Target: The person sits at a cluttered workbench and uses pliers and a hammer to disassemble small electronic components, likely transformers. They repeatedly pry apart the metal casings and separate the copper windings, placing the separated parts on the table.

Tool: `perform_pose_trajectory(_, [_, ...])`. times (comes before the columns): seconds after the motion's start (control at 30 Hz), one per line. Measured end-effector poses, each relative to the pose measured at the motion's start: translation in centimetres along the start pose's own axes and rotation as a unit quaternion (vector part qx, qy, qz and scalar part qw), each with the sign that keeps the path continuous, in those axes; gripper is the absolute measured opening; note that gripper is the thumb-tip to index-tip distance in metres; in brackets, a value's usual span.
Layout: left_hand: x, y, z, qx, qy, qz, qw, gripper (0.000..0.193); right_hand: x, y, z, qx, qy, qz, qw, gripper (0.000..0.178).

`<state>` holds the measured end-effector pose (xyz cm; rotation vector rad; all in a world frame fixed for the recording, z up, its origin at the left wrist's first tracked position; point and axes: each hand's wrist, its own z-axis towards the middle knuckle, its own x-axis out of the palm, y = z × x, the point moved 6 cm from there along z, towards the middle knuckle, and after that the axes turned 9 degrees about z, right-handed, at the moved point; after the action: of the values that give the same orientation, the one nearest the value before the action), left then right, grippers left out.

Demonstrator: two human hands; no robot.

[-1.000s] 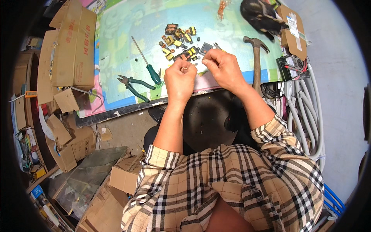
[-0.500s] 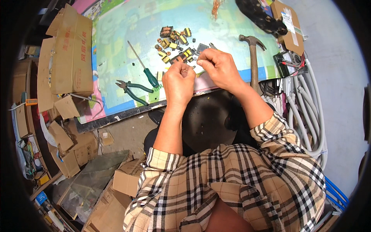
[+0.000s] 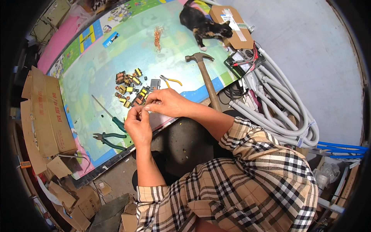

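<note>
Over the near edge of the covered table, my left hand (image 3: pixel 139 125) and my right hand (image 3: pixel 167 102) meet at the fingertips. Both are closed in a pinch; whatever they hold is too small and hidden to make out. Just beyond lies a pile of small transformers (image 3: pixel 124 89) with yellow tape and copper windings. A screwdriver (image 3: pixel 118 123) with a green handle rests beside my left hand, and green-handled pliers (image 3: pixel 112 140) lie nearer the edge. Beyond my right hand are yellow-handled cutters (image 3: pixel 171 81) and a dark grey square block (image 3: pixel 155 84).
A claw hammer (image 3: pixel 207 75) lies at the right, its handle past the edge. A cat (image 3: pixel 199 24) stands by a cardboard box (image 3: pixel 235 31). Copper wire (image 3: pixel 157 38) lies farther back. Grey hose coils (image 3: pixel 286 104) flank the table; a large carton (image 3: pixel 52 112) stands left.
The view has swung to the right, so the table things appear farther left. My hands, apart before, now touch at the fingertips. More of the cat shows.
</note>
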<state>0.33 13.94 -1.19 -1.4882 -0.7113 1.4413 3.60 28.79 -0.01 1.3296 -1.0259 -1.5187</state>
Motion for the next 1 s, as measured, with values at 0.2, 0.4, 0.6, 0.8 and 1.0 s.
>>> perform_pose_trajectory(0.2, [0.0, -0.3, -0.3, 0.005, -0.008, -0.013, 1.000, 0.009, 0.2, -0.8, 0.0, 0.088, 0.001, 0.129, 0.988, 0.017])
perform_pose_trajectory(0.4, [-0.5, -4.8, -1.4, 0.226, -0.142, 0.125, 0.956, 0.007, -0.2, -1.1, 0.2, 0.082, -0.061, 0.131, 0.986, 0.019])
perform_pose_trajectory(0.6, [-1.5, -4.3, -1.2, 0.205, -0.149, 0.123, 0.960, 0.005, -1.7, -0.3, 0.3, 0.072, -0.087, 0.154, 0.981, 0.013])
perform_pose_trajectory(0.8, [-1.5, -0.7, 0.2, 0.021, -0.038, -0.043, 0.998, 0.015, -1.3, 0.2, 0.2, 0.052, -0.036, 0.168, 0.984, 0.014])
perform_pose_trajectory(1.0, [-0.1, 0.2, 0.2, -0.016, 0.065, -0.082, 0.994, 0.013, -0.4, 0.9, 0.1, 0.032, -0.033, 0.128, 0.991, 0.011])
